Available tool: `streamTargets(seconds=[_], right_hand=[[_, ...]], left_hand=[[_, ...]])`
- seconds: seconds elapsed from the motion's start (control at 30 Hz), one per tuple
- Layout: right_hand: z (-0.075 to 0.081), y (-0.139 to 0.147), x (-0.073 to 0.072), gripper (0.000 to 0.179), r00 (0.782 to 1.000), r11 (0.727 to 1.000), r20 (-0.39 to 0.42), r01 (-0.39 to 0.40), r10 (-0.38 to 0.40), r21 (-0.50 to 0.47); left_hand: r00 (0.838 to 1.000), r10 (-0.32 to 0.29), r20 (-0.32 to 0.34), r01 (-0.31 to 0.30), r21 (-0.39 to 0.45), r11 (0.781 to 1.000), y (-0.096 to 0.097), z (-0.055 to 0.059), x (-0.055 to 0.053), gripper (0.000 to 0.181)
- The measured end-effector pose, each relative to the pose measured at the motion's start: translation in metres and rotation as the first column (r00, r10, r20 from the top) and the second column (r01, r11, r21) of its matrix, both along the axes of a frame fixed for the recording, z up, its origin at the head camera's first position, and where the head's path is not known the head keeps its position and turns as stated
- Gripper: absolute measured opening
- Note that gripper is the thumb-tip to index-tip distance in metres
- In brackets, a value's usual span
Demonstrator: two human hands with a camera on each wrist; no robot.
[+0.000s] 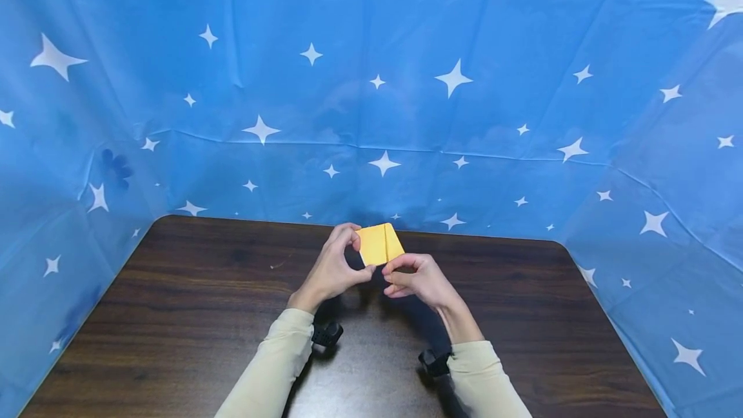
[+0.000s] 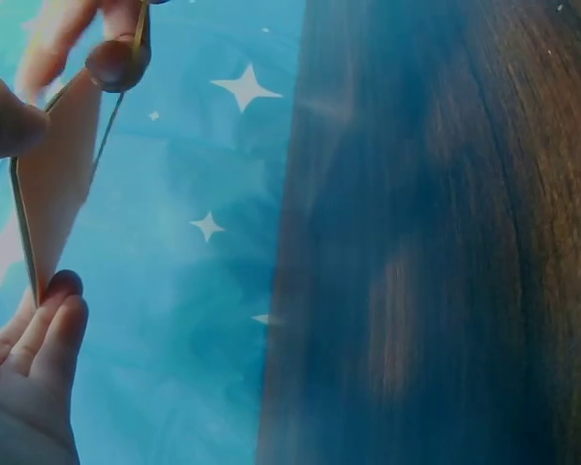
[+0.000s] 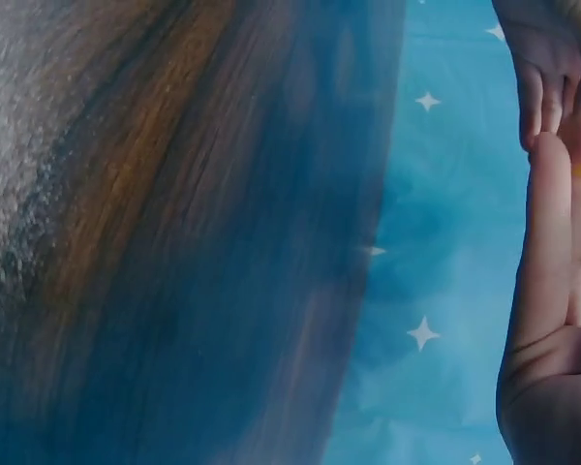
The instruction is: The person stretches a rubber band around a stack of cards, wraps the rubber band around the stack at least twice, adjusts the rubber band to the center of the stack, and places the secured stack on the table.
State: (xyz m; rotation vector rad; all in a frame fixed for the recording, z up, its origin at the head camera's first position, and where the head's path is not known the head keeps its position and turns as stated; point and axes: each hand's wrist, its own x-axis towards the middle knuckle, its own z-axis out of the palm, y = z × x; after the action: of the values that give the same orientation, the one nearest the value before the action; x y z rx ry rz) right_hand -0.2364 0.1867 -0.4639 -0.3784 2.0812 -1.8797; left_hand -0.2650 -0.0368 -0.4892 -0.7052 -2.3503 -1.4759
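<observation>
Both hands hold a folded yellow paper above the worktop.

The left hand (image 1: pixel 332 268) pinches the paper (image 1: pixel 380 244) at its left edge; the right hand (image 1: pixel 419 280) pinches its lower right corner. The paper is lifted off the worktop (image 1: pixel 174 315), near its far edge, before the blue starred cloth (image 1: pixel 406 82).

Both my forearms reach forward in pale long sleeves, converging so my hands meet in front of me, raised a little. My left hand (image 1: pixel 332 271) is curled — thumb and bent fingers pinched together at the tips, knuckles arched upward. My right hand (image 1: pixel 419 281) sits just beside it, almost touching, its fingers folded in and pinching too, the wrist angled inward. A dark strap-mounted unit sits under each wrist — at the sleeve cuffs.
</observation>
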Motion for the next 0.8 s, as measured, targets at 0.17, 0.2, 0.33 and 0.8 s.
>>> streamTargets(seconds=[0.17, 0.2, 0.33, 0.8], right_hand=[[0.002, -0.006, 0.002, 0.026, 0.994, 1.000, -0.104, -0.029, 0.028, -0.009], [0.002, -0.007, 0.002, 0.027, 0.991, 1.000, -0.131, -0.028, 0.027, -0.009], [0.003, -0.010, 0.004, 0.032, 0.976, 0.999, -0.217, -0.032, 0.033, 0.007], [-0.003, -0.022, 0.000, 0.063, 0.934, 0.936, -0.084, 0.342, -0.348, -0.083]], left_hand=[[1.000, -0.021, -0.001, 0.021, 0.028, 0.999, 0.000, -0.001, 0.000, 0.044], [1.000, -0.025, 0.001, 0.025, 0.026, 0.999, 0.000, -0.001, 0.000, 0.044], [0.999, -0.044, 0.002, 0.044, 0.019, 0.999, -0.001, 0.000, -0.001, 0.044], [0.999, 0.018, -0.051, -0.021, -0.051, 0.998, 0.003, 0.004, 0.002, 0.049]])
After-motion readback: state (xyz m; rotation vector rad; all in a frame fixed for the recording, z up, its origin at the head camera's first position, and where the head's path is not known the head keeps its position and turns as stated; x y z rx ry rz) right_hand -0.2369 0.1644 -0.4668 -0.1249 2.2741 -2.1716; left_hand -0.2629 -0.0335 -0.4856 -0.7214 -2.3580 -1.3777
